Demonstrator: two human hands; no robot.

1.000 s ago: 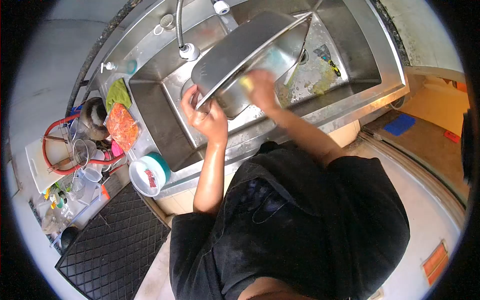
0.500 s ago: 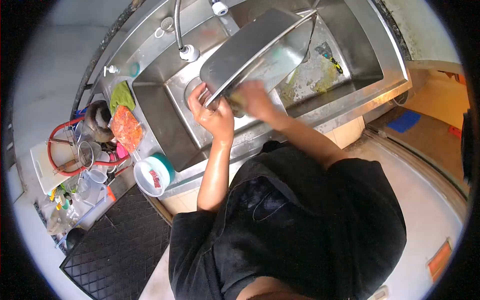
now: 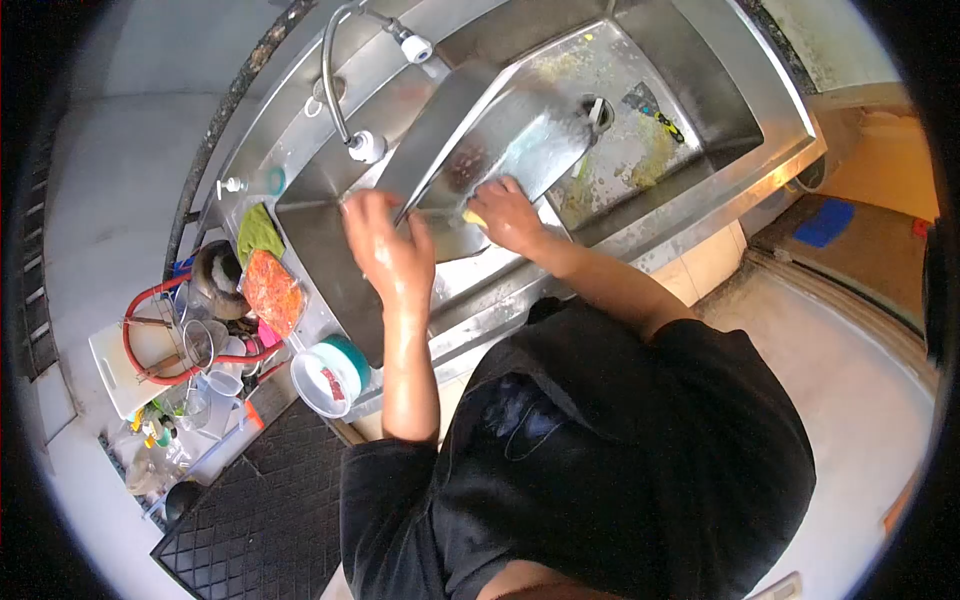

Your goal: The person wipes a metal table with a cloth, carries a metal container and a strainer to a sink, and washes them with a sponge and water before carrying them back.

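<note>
L hand (image 3: 388,252) curled on near edge of tilted steel tray (image 3: 520,130), R hand (image 3: 507,213) pinching yellow sponge (image 3: 472,217) on it; faucet (image 3: 362,146) just beside, sink (image 3: 700,95) free to R.

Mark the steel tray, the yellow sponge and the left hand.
steel tray (image 3: 520,132): head view, middle of its flat face.
yellow sponge (image 3: 473,217): head view, its visible corner.
left hand (image 3: 388,250): head view, back of the hand.
</note>
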